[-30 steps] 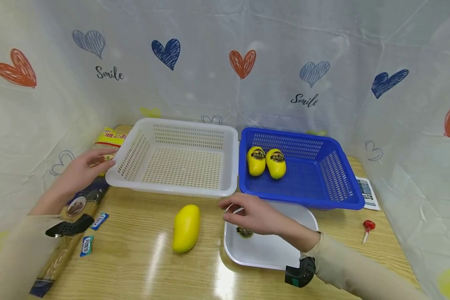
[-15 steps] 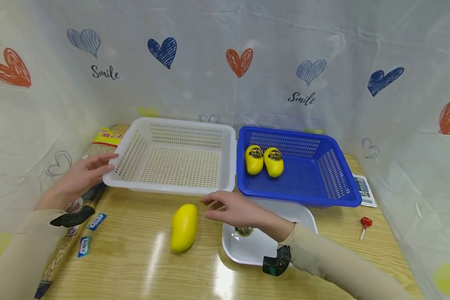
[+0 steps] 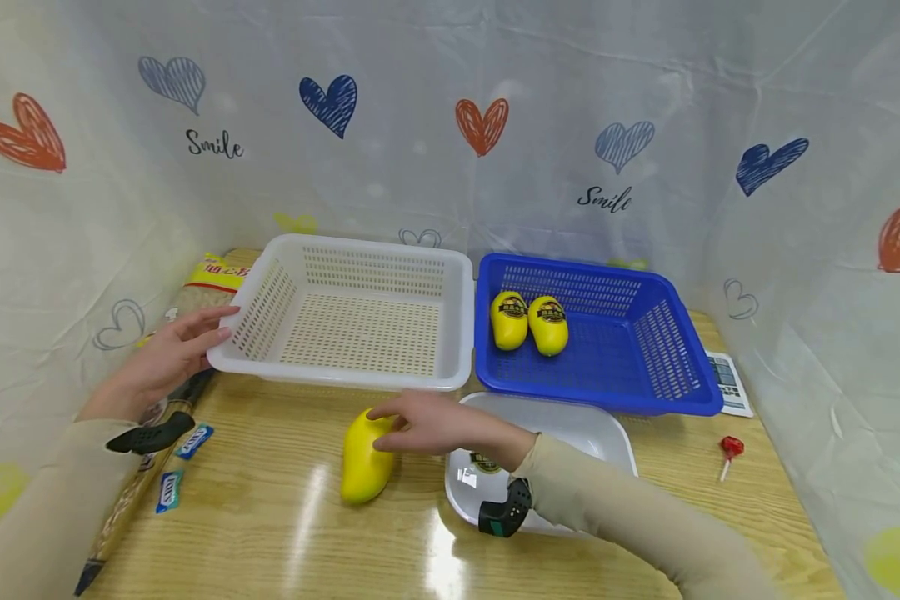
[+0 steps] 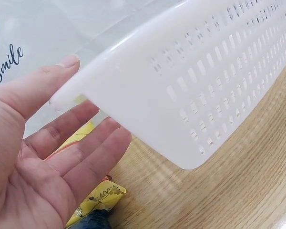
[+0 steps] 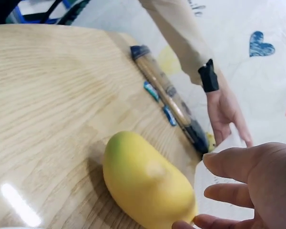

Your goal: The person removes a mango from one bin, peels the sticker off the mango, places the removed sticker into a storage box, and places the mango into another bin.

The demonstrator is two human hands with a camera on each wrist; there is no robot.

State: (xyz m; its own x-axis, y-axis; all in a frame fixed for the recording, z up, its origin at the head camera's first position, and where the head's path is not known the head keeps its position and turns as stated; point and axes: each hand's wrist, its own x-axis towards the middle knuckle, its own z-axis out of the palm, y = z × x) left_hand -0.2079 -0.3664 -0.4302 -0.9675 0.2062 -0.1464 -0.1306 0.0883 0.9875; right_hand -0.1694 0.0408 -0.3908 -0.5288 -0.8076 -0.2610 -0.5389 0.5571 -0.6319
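At the near left corner of the white plastic basket (image 3: 345, 333), my left hand (image 3: 168, 354) holds the rim, thumb above and fingers below. In the left wrist view the fingertips (image 4: 119, 136) reach under that rim. My right hand (image 3: 427, 423) hangs over the upper right side of a yellow mango (image 3: 366, 458), fingers spread. The right wrist view shows the mango (image 5: 148, 181) lying on the table beside the fingers; whether a fingertip touches it I cannot tell. Two more mangoes with dark labels (image 3: 528, 322) lie in the blue basket (image 3: 615, 358).
A white tray (image 3: 607, 442) sits partly under my right forearm, with a dark label in it. Long packets (image 3: 138, 483) and two small blue wrapped sweets (image 3: 180, 467) lie at left. A red lollipop (image 3: 731, 450) and a printed card (image 3: 731, 383) are at right.
My right hand has moved left from over the tray to the mango. My left hand has stayed at the white basket's corner, and the mango has not moved on the table.
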